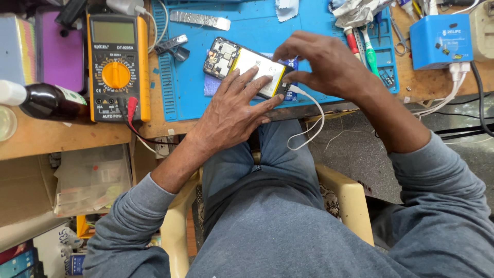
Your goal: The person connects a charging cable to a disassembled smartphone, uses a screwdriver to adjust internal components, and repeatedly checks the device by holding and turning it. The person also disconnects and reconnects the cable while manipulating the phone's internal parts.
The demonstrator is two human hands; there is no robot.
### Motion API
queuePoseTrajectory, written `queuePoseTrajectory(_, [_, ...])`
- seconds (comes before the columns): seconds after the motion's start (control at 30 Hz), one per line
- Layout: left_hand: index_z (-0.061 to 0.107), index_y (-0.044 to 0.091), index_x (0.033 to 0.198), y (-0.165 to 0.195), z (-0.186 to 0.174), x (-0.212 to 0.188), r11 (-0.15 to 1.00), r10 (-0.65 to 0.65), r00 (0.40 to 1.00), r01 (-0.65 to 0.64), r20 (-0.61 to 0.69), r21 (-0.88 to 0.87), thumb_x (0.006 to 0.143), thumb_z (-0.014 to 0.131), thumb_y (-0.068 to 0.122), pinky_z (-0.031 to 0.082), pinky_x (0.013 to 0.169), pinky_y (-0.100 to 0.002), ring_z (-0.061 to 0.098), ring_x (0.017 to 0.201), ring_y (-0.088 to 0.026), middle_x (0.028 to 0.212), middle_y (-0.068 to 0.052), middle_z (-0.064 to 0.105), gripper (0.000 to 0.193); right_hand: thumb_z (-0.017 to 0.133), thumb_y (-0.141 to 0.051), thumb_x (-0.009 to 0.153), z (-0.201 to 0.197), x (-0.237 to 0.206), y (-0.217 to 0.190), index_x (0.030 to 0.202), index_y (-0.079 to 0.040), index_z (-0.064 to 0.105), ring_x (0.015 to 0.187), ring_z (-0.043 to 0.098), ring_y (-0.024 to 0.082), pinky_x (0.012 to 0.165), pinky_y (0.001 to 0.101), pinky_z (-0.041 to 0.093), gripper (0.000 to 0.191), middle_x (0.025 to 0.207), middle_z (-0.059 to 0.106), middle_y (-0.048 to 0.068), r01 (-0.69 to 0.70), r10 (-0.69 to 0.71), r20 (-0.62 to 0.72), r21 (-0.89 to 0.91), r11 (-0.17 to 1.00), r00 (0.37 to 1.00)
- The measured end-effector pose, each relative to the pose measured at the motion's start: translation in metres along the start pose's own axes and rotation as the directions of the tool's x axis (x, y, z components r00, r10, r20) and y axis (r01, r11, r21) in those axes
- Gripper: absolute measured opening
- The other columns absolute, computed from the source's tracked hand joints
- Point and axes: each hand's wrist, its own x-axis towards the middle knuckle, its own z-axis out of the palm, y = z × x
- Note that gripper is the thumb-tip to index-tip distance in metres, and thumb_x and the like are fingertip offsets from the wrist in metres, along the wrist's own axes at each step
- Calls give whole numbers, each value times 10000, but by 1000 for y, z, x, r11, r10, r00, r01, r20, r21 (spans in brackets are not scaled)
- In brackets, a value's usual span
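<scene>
At frame centre, an opened black smartphone with exposed white battery (250,70) is laid diagonally on the blue silicone mat (247,31), long axis upper left to lower right. Left hand (231,110) fingers are spread flat on the battery; right hand (324,64) fingers are pinched at the phone's lower-right end, beside the white cable (315,110).

Head view. Both forearms rise from grey sleeves at the lower corners of the frame and converge at upper centre. Left hand (234,110): palm down, fingers (246,82) extended and spread, pressing flat. Right hand (321,64): arched, wrist raised, fingertips (280,54) curled downward, with the thumb at its lower edge pinched toward them. Sleeves are pushed up to mid-forearm.
</scene>
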Motion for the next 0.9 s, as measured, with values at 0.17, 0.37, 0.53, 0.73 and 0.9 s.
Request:
queuePoseTrajectory(0.17, [619, 265, 1418, -3, 0, 6, 1000, 4, 1000, -4, -3, -7, 894, 765, 324, 291, 1209, -599, 386, 1445, -396, 1495, -124, 500, 547, 773, -42, 974, -12, -14, 15, 1137, -60, 737, 969, 743, 211, 838, 331, 611, 169, 1086, 742, 92, -217, 222, -42, 102, 971, 974])
queuePoseTrajectory(0.37, [621, 245, 1411, -9, -4, 18, 1000, 15, 999, -14, 36, -5, 901, 754, 314, 285, 1188, -602, 388, 1448, -380, 1521, 10, 518, 531, 738, -31, 958, 10, -32, 22, 1158, -81, 772, 935, 736, 251, 800, 347, 590, 209, 1090, 755, 115, -242, 244, -43, 57, 969, 969])
queuePoseTrajectory(0.53, [612, 225, 1420, -18, -8, 25, 999, 40, 996, -40, 74, 1, 900, 741, 314, 289, 1182, -587, 385, 1447, -376, 1534, 8, 511, 543, 707, -15, 951, 16, -33, 21, 1203, -77, 765, 941, 735, 258, 811, 342, 601, 267, 1131, 738, 126, -227, 228, -74, 25, 974, 971])
queuePoseTrajectory(0.73, [586, 213, 1451, -27, -4, 33, 997, 68, 993, -71, 101, 26, 913, 709, 307, 297, 1168, -583, 379, 1438, -365, 1550, 10, 488, 560, 702, -19, 982, 18, -31, 30, 1178, -48, 749, 927, 732, 251, 795, 344, 603, 204, 1121, 733, 121, -249, 251, -77, 42, 968, 965])
queuePoseTrajectory(0.9, [568, 208, 1465, -29, 1, 37, 984, 100, 988, -116, 120, 132, 935, 673, 292, 313, 1166, -569, 395, 1424, -349, 1580, 23, 477, 547, 726, -20, 986, 19, -32, 37, 1178, -49, 751, 946, 728, 255, 815, 349, 598, 196, 1121, 732, 119, -214, 214, -97, 7, 977, 972])
